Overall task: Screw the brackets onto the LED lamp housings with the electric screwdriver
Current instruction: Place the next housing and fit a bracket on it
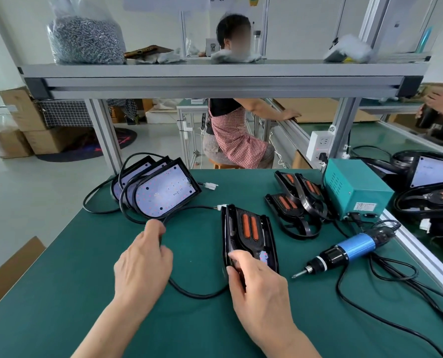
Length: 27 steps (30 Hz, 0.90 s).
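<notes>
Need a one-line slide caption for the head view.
Right hand holds a lamp housing, left hand grips a cable; screwdriver lies on the green table.

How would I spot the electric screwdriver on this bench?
Start at the green table and find the teal box on its right side. Just in front of it lies the electric screwdriver, untouched: the only blue-barrelled tool, its bit pointing towards the right hand.
</notes>
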Each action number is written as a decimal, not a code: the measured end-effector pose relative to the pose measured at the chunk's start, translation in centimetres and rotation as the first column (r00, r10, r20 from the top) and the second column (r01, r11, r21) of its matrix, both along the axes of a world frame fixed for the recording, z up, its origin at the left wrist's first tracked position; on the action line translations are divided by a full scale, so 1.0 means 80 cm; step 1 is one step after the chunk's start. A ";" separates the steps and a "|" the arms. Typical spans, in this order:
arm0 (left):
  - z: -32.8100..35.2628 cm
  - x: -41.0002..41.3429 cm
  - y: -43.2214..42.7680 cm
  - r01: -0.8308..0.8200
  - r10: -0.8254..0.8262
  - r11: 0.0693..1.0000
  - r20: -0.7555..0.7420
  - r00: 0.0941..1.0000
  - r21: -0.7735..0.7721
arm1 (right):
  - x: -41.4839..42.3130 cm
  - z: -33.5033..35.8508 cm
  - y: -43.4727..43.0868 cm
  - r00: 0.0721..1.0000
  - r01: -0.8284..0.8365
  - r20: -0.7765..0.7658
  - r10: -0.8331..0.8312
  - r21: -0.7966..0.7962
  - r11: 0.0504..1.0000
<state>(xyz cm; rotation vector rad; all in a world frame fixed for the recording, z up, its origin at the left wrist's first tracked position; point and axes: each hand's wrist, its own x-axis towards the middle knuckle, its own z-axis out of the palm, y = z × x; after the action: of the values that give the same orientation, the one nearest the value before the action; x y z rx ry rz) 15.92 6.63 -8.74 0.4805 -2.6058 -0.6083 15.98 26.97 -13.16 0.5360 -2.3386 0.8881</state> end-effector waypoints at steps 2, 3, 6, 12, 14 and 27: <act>0.008 -0.007 0.019 0.139 -0.123 0.977 -0.105 0.987 0.164 | -0.001 -0.003 -0.001 1.000 0.006 0.010 -0.005 -0.015 1.000; 0.011 -0.012 0.032 0.209 -0.179 0.934 -0.129 0.975 0.290 | -0.001 -0.003 -0.001 1.000 0.006 0.013 -0.006 -0.015 1.000; 0.008 -0.030 0.068 0.295 -0.287 0.786 -0.101 0.953 0.544 | -0.001 -0.002 -0.001 1.000 0.013 0.004 -0.013 0.012 1.000; -0.023 -0.054 0.081 0.170 -0.284 0.695 0.050 0.957 0.699 | -0.002 0.000 0.001 0.996 -0.018 -0.088 0.022 0.054 0.998; -0.033 -0.052 0.081 0.163 -0.311 0.505 0.003 0.950 0.848 | -0.002 0.001 -0.002 0.991 -0.007 -0.136 0.019 0.087 0.996; -0.073 -0.055 0.078 0.305 -0.253 0.543 -0.193 0.948 0.783 | -0.065 0.031 0.041 0.975 0.148 0.200 -0.096 -0.264 0.953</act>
<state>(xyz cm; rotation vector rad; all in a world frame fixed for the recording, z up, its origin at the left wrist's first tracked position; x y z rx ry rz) 11.50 12.88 -14.60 0.2701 -2.2057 -1.9316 10.78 30.26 -10.70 0.1966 -2.3251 1.2264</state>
